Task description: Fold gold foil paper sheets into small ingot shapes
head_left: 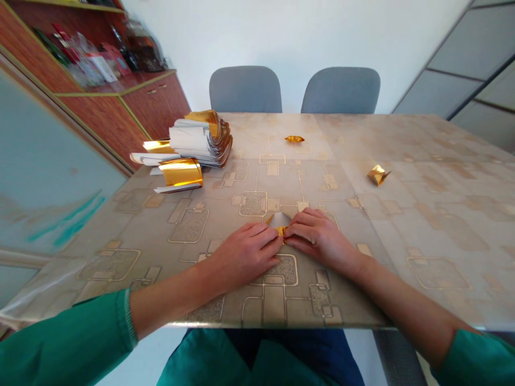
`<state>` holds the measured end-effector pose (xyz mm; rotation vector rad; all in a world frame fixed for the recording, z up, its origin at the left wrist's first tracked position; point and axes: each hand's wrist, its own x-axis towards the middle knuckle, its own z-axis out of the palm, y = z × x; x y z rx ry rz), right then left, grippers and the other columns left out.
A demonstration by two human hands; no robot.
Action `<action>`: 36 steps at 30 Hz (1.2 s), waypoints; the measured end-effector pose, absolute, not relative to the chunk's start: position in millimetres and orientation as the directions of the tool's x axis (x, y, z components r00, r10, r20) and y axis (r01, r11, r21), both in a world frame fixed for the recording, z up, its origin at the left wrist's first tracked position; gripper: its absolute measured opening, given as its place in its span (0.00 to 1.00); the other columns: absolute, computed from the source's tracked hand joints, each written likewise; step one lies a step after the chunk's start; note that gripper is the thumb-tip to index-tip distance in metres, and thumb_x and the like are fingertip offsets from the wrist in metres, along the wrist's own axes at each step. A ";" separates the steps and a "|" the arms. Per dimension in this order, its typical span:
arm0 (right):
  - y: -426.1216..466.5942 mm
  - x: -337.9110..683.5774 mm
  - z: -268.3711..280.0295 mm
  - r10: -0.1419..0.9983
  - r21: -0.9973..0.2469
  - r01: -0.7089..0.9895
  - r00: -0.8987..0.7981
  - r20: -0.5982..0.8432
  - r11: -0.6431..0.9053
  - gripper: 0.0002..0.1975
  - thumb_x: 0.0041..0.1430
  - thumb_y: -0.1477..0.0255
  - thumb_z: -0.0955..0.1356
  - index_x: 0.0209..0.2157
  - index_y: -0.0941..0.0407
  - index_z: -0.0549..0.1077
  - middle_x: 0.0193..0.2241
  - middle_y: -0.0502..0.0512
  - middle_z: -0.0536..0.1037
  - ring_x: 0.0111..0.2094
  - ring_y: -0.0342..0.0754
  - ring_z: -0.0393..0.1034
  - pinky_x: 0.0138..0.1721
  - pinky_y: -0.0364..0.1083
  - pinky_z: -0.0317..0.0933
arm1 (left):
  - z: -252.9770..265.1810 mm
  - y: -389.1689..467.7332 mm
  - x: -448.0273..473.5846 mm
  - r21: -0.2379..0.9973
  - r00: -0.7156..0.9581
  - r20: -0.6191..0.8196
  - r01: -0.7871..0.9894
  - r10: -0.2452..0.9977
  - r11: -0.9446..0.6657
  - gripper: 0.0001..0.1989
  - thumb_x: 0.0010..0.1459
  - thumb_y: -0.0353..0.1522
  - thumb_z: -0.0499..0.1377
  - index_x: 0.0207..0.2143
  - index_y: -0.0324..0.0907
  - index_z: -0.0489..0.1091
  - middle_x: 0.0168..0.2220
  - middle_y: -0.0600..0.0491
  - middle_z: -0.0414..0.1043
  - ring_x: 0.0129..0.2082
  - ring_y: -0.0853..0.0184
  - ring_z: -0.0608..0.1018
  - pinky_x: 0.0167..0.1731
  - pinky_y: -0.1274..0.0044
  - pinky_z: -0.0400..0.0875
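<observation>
One left hand (pixel 251 249) and one right hand (pixel 316 234) pinch folded gold paper (pixel 280 220). Paper stack (pixel 197 142) sits farther off, left, on patterned tablecloth (pixel 394 230).

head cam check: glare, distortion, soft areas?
Head view: bright glare on the curled gold sheet, whitish sheen at the tablecloth's near-left corner; head view: wide-angle stretch, cabinet leaning; head view: shelf items look soft; head view: folded gold paper between left hand and right hand partly hidden by fingers.
</observation>
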<state>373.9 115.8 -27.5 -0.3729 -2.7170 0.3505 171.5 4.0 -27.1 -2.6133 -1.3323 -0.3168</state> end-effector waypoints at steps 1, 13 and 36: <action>115.7 374.3 -27.3 0.300 -0.281 0.209 -0.892 0.337 0.937 0.09 0.67 0.67 0.66 0.36 0.54 0.78 0.33 0.53 0.75 0.38 0.49 0.65 0.41 0.48 0.55 | -28.5 2.7 172.7 -0.064 0.568 0.270 0.816 0.777 -0.574 0.17 0.67 0.38 0.55 0.50 0.35 0.69 0.44 0.46 0.73 0.44 0.58 0.74 0.46 0.67 0.72; 114.7 377.3 -15.1 0.276 -0.167 0.232 -0.901 0.335 0.958 0.08 0.66 0.68 0.67 0.38 0.51 0.80 0.32 0.51 0.79 0.39 0.49 0.66 0.45 0.50 0.54 | -28.5 -2.2 172.2 -0.070 0.562 0.222 0.824 0.797 -0.562 0.19 0.67 0.39 0.54 0.55 0.39 0.66 0.47 0.47 0.72 0.47 0.57 0.73 0.48 0.66 0.71; 127.5 381.3 -21.3 0.258 -0.340 0.130 -0.895 0.364 0.932 0.09 0.67 0.71 0.65 0.38 0.56 0.77 0.35 0.56 0.77 0.38 0.49 0.66 0.41 0.48 0.63 | -19.6 11.2 157.9 0.032 0.560 0.189 0.818 0.807 -0.574 0.20 0.65 0.40 0.57 0.57 0.44 0.64 0.51 0.48 0.69 0.53 0.58 0.71 0.55 0.63 0.64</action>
